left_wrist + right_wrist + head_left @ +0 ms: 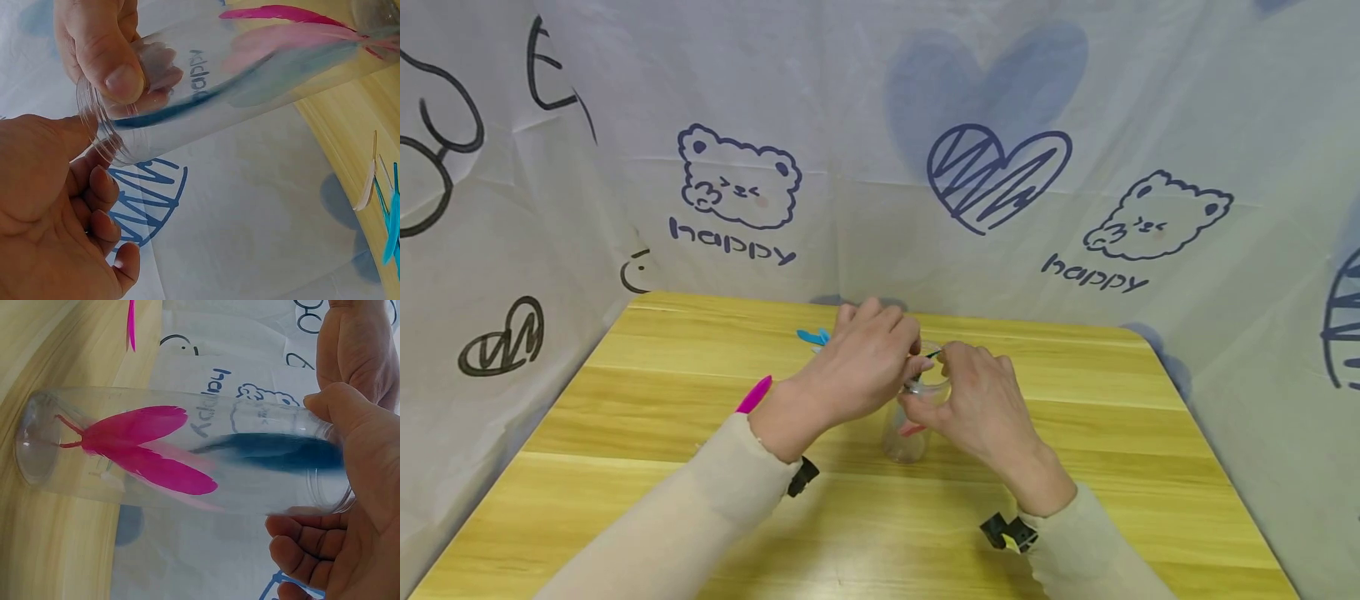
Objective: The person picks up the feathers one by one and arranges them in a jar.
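Note:
A clear jar with a threaded mouth stands upright on the table. My right hand holds its rim, thumb on the near side. In the right wrist view, magenta feathers lie inside, a pale pink feather behind them. A dark teal feather extends down from the mouth. My left hand is over the mouth and pinches this feather's upper end between thumb and forefinger; its other fingers are curled, as the left wrist view shows. The left hand partly hides the mouth in the head view.
Blue feathers lie on the wooden table beyond my left hand. A loose magenta feather lies beside the left forearm. In the left wrist view a peach feather is near the blue ones. Printed cloth hangs behind the table.

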The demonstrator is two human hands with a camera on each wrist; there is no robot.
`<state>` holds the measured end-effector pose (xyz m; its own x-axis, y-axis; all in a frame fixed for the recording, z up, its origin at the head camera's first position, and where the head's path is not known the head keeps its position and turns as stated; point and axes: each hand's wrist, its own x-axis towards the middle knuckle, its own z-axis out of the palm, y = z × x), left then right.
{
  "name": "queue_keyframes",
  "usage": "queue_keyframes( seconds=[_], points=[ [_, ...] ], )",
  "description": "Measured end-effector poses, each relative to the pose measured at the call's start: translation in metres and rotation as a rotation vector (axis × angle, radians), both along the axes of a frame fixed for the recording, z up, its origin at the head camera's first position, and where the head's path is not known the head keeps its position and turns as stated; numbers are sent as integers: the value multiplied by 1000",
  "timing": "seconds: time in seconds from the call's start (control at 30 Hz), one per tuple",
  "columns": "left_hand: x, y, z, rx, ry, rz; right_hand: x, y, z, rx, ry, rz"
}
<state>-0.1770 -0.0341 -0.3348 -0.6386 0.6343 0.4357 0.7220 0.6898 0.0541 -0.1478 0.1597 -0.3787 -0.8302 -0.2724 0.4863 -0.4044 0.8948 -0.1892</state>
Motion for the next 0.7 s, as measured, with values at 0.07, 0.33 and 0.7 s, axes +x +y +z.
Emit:
queue_keyframes(
  seconds=[0.07, 0.33, 0.7],
  points=[
    [0, 0, 0, -1, 0, 2, 0, 0, -1, 1, 9, -3],
    [0, -1, -1, 1, -13, 7, 0, -1, -3, -3, 40, 2],
    [-2, -7, 4, 23, -15, 19, 0, 0, -4, -12, 22, 7]
  ],
)
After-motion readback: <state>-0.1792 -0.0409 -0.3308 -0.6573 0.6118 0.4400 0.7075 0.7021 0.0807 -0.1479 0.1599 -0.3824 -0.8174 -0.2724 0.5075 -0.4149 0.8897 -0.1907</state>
